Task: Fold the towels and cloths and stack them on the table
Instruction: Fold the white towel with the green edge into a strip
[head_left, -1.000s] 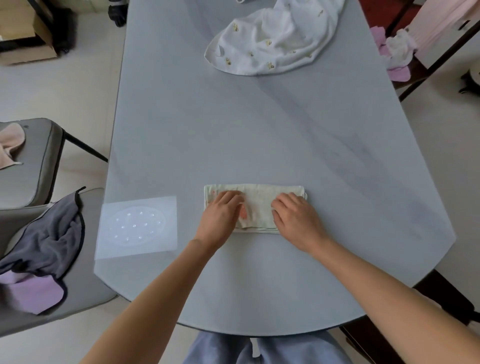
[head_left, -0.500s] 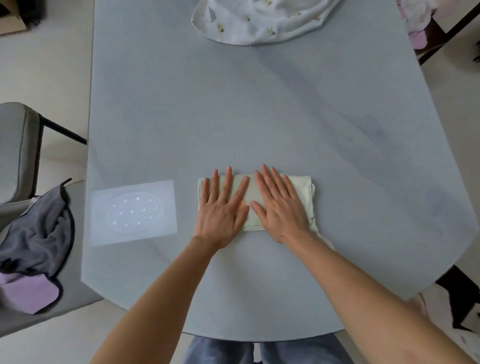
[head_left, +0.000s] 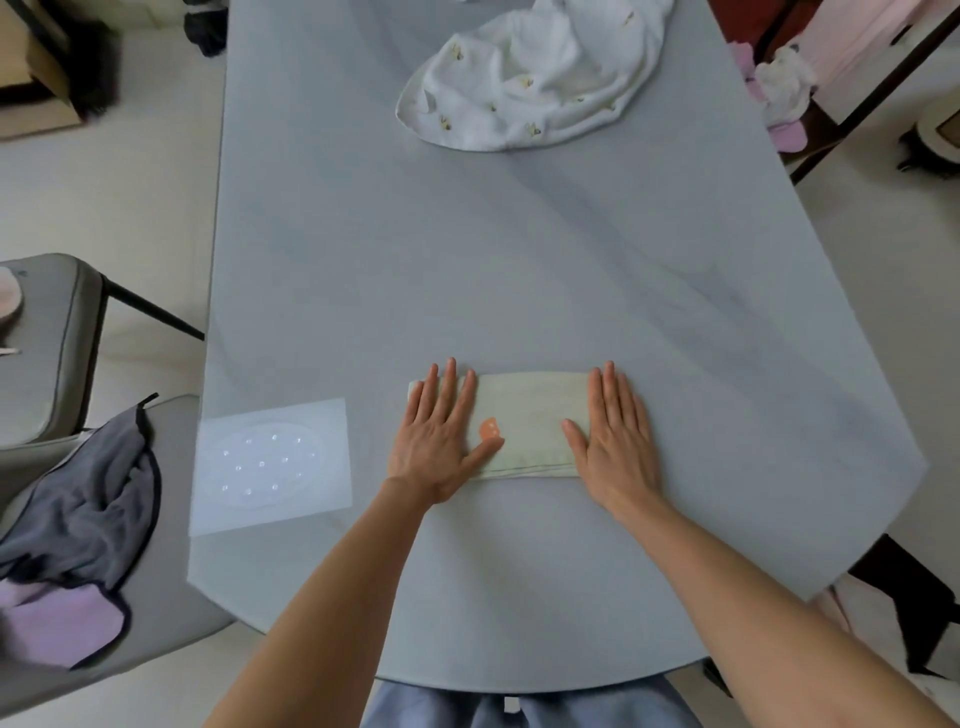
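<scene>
A folded towel (head_left: 524, 423) lies on the near part of the table (head_left: 519, 270), the left hand (head_left: 436, 441) flat on its left end, the right hand (head_left: 615, 441) flat on its right end. A crumpled cloth (head_left: 535, 78) lies at the far end. Left of the towel sits a sheet (head_left: 270, 465). A chair (head_left: 156, 597) beside the table's left edge holds more cloths (head_left: 78, 525).
</scene>
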